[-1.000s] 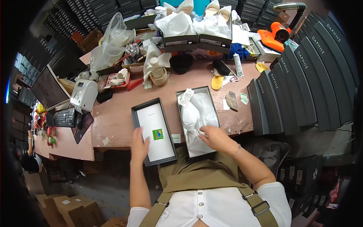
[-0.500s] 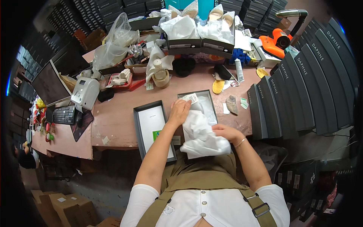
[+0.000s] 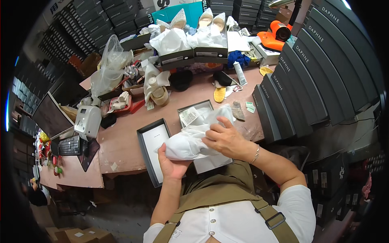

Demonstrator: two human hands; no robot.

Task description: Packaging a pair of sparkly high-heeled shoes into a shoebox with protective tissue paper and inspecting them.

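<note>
A bundle wrapped in white tissue paper (image 3: 180, 146) lies across my left hand (image 3: 172, 165). The palm is beneath its rounded end and the thumb runs up its side; the paper hides what is inside. Bent over the bundle's other end, my right hand (image 3: 231, 141) pinches the loose tissue, with its index finger raised. Below the bundle is an open shoe box (image 3: 180, 118) with white lining. A printed paper slip (image 3: 189, 116) lies at its far end. Left of it rests a dark box lid (image 3: 140, 138), white inside.
Tall stacks of dark shoe boxes (image 3: 296, 89) line the right side. Two open boxes with pale shoes (image 3: 210, 54) stand at the back, near an orange heat gun (image 3: 272, 39). A tape roll (image 3: 160, 96), a label printer (image 3: 88, 122) and a keyboard (image 3: 69, 146) are leftward.
The tissue bundle has been raised and turned to the left. My left hand has moved from the box's far end to beneath it, and my right hand has come over it. The view has shifted.
</note>
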